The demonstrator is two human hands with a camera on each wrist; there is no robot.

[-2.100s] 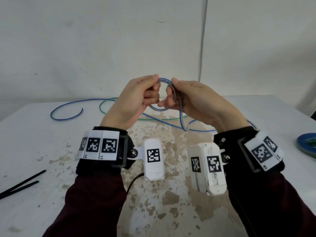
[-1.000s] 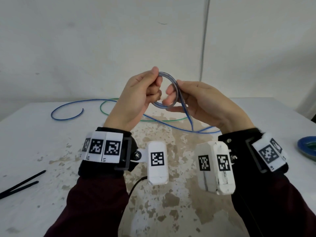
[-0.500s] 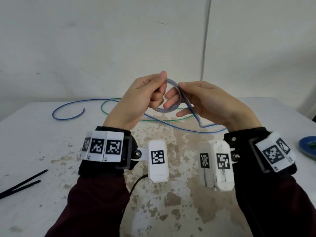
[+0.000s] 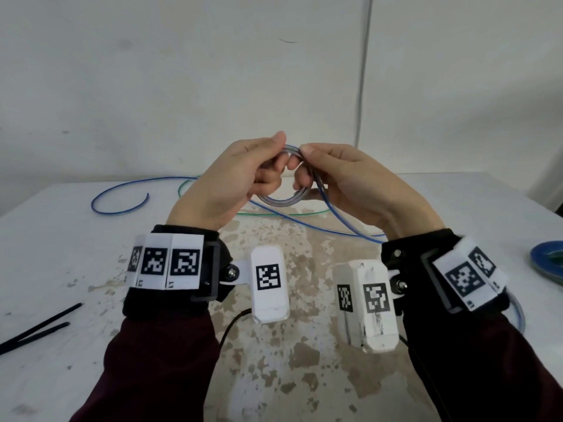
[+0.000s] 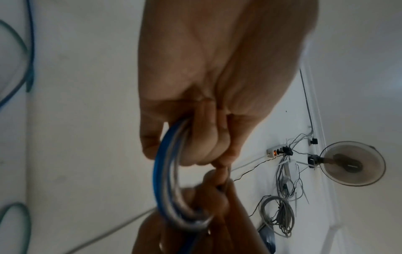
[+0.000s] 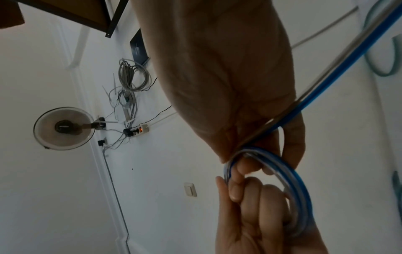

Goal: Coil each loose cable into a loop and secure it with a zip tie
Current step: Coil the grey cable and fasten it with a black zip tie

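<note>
Both hands hold a small coil of blue cable point(image 4: 285, 201) in the air above the table. My left hand point(image 4: 243, 178) pinches the coil's left side, its fingers curled through the loop point(image 5: 167, 180). My right hand point(image 4: 344, 181) grips the right side, where the loose strand point(image 6: 339, 75) runs out from between thumb and fingers. That loose blue tail point(image 4: 347, 226) drops to the table and trails left to a free end point(image 4: 122, 196). A green cable point(image 4: 283, 213) lies on the table behind the hands. Two black zip ties point(image 4: 36, 328) lie at the near left.
The white table point(image 4: 76, 254) has a worn, peeling patch in the middle. A blue dish point(image 4: 548, 261) sits at the right edge. A white wall stands close behind the table.
The right hand has swung another turn of cable up over the coil and come together with the left at the top. The tail on the table has been drawn in a little.
</note>
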